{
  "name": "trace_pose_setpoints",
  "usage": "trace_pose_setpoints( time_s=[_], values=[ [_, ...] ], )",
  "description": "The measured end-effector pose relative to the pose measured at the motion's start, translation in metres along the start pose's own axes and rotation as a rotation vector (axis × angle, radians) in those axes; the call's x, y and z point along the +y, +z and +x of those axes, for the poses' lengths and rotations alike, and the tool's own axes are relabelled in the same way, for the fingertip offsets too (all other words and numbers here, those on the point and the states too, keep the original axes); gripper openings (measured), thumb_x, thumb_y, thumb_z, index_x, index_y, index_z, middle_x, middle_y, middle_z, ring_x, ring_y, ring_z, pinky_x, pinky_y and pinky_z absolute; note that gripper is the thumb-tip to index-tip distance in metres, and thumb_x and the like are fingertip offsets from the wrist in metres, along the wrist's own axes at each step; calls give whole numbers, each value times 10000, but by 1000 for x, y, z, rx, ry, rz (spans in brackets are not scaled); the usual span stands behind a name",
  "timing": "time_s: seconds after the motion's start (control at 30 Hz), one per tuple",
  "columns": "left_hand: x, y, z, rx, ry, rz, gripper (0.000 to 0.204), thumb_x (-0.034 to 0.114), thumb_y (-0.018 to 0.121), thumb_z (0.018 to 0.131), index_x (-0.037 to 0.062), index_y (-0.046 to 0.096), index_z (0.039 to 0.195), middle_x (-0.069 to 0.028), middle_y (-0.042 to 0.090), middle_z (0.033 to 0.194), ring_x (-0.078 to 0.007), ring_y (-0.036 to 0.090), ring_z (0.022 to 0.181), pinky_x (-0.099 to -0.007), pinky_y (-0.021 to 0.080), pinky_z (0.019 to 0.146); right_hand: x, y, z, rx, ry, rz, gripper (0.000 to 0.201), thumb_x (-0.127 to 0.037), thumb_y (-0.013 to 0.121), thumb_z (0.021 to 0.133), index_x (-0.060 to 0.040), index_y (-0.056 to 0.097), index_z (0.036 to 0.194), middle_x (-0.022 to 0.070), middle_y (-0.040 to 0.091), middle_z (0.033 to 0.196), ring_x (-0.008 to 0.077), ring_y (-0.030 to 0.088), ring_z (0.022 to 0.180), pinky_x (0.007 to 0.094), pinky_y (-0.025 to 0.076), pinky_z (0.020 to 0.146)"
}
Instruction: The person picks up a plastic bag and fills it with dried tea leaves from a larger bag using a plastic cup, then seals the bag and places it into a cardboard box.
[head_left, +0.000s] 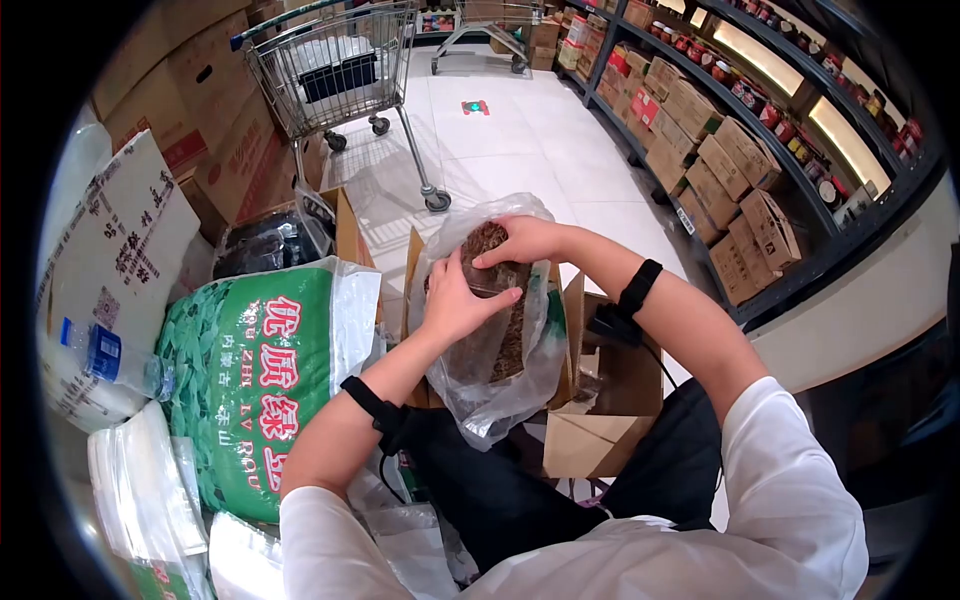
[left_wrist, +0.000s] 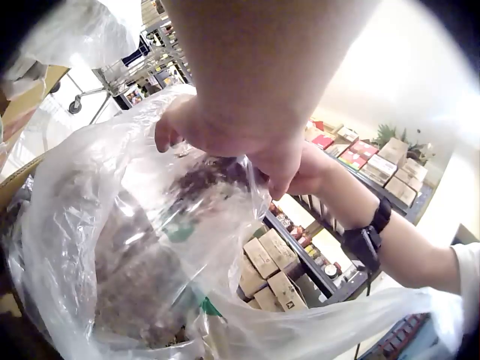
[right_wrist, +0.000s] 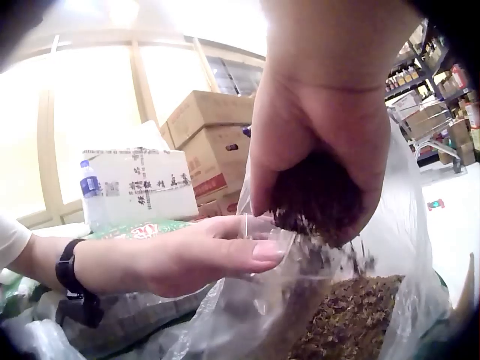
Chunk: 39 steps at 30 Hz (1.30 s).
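Observation:
A large clear plastic bag [head_left: 475, 405] of dried brown flakes [right_wrist: 349, 319] stands in a cardboard box in front of the person. My right hand [right_wrist: 322, 142] grips a dark handful of the flakes above the bag, and some bits fall from under the fingers. Just beside it, my left hand [right_wrist: 217, 255] holds a small clear plastic bag [right_wrist: 281, 247], its thumb lying over the film. The head view has the left hand lower and the right hand behind it, both over the large bag's mouth. In the left wrist view, clear film hides part of the flakes.
An open cardboard box [head_left: 620, 390] sits to the right. On the left lie a green printed sack [head_left: 230, 370], a water bottle [head_left: 115, 360] and stacked clear bags [head_left: 140, 490]. A shopping cart [head_left: 340, 80] stands ahead, and shelves [head_left: 640, 130] line the right side.

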<state>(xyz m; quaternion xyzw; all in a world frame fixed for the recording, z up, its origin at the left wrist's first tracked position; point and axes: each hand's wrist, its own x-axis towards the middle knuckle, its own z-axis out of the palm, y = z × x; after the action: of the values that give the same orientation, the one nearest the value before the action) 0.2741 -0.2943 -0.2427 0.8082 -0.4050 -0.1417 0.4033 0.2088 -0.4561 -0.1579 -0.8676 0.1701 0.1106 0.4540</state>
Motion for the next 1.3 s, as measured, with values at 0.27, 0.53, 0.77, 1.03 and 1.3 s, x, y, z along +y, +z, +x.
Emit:
trace_pose_setpoints(
  time_s=[0.27, 0.53, 0.77, 1.03, 1.3],
  values=[
    [4, -2, -1, -48, -32, -65, 1175, 615, 793, 622, -49, 276, 1442, -274, 390, 1348, -387, 383, 1312, -427, 341, 1089, 2, -6, 5, -57, -62, -149, 542, -309, 752, 820, -41, 582, 1259, 105, 601, 1230, 204, 553, 1132, 321, 439, 975],
    [-3, 3, 3, -11, 9, -46, 1154, 600, 795, 628, -49, 283, 1433, -275, 401, 1330, -390, 409, 1273, -426, 342, 1084, -8, -10, 4, -77, -13, -83, 525, -466, 582, 938, -39, 595, 1242, 91, 600, 1216, 183, 547, 1114, 341, 464, 940],
    [-1, 1, 2, -16, -6, -32, 1171, 608, 794, 631, -84, 276, 1422, -279, 399, 1323, -383, 404, 1284, -414, 348, 1076, -13, -6, 3, -95, 93, 86, 593, -534, 502, 959, -3, 601, 1203, 102, 605, 1172, 167, 570, 1059, 329, 525, 827],
    [-1, 2, 1, -12, -30, -31, 1193, 625, 787, 634, -89, 255, 1429, -288, 380, 1342, -390, 396, 1293, -419, 342, 1082, -1, -5, 17, -2, 75, 82, 507, -457, 506, 981, 6, 625, 1150, 104, 651, 1051, 171, 604, 982, 307, 506, 832],
    [4, -1, -1, 97, 97, -97, 1084, 538, 805, 666, -22, 280, 1432, -256, 381, 1315, -387, 407, 1278, -433, 380, 1051, 0, 8, 17, 300, 122, -214, 568, -464, 476, 958, 36, 595, 1201, 127, 685, 977, 178, 617, 814, 321, 497, 746]
  ],
)
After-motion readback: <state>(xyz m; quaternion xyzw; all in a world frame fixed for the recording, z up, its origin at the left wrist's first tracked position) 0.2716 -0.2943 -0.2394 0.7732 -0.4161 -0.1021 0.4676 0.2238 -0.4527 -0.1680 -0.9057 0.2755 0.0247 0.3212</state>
